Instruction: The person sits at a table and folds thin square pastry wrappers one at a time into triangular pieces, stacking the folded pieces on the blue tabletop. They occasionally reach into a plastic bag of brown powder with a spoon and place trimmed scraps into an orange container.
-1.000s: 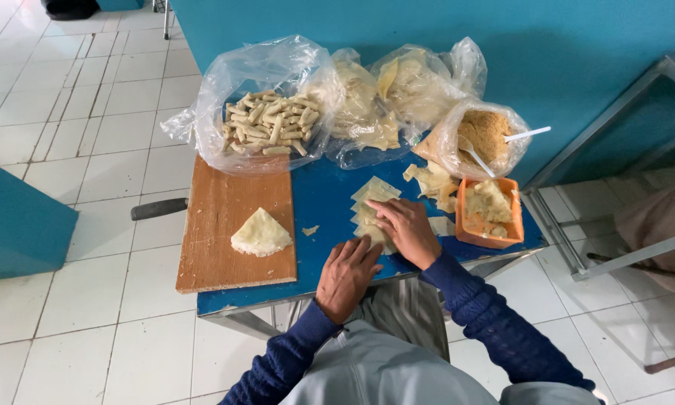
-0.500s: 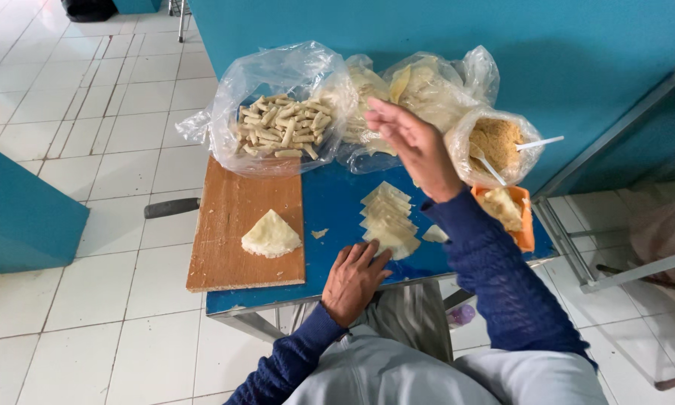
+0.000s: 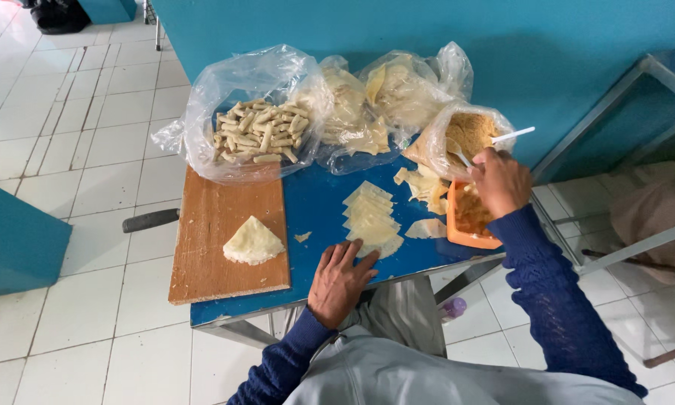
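The right hand [image 3: 500,180] pinches a spoon over the orange tub [image 3: 469,217]. The left hand [image 3: 341,281] lies flat, fingers spread, on the worktop [image 3: 319,214], just below the wrappers [image 3: 371,217]. The tub sits right of the wrappers. Scoop little and level, I think, so nothing spills.

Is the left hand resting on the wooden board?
No, the left hand lies flat on the blue table, beside the wooden board and just below the stack of wrappers.
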Available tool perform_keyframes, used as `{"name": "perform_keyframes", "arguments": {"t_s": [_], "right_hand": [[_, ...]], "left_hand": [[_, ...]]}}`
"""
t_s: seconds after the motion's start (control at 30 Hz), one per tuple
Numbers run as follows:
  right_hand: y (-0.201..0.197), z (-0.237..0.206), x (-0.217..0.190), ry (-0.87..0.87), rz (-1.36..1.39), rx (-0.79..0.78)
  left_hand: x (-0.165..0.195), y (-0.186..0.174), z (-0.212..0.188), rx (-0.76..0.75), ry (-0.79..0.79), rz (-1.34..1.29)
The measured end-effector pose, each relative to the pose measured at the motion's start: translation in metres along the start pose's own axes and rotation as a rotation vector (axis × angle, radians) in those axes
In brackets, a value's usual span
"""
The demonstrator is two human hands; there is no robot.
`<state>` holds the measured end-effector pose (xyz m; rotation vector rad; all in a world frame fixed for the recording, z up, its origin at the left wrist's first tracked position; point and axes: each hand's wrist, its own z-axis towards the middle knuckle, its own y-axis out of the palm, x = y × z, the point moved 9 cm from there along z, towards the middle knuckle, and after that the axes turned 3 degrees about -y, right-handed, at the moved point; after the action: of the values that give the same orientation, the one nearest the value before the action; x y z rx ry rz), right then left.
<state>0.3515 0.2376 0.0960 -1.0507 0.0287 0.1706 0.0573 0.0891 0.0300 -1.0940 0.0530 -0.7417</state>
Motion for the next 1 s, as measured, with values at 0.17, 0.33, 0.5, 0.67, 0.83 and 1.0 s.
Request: {"name": "perform_keyframes", "arguments": {"t_s": [0.17, 0.33, 0.5, 0.67, 0.83, 1.0], "right_hand": [[0.005, -0.002, -0.007, -0.041, -0.024, 0.017], [-0.02, -0.001, -0.002, -0.12, -0.245, 0.207], [-0.011, -0.001, 0.01, -0.103, -0.21, 0.091], [-0.016, -0.019, 0.004, -0.131, -0.041, 0.137], [-0.031, -0.026, 0.008, -0.12, 0.032, 0.199], [-0.018, -0.026, 0.012, -0.07, 0.196, 0.127]], "left_hand": [[0.001, -0.002, 0.0, 0.01, 0.01, 0.009], [0.001, -0.003, 0.0, 0.012, 0.01, 0.003], [0.001, -0.003, -0.001, 0.015, -0.003, -0.006], [0.0, -0.002, 0.0, -0.002, -0.003, 0.001], [-0.008, -0.003, 0.002, 0.054, -0.057, -0.109], [-0.029, -0.003, 0.006, 0.157, -0.273, -0.166]]}}
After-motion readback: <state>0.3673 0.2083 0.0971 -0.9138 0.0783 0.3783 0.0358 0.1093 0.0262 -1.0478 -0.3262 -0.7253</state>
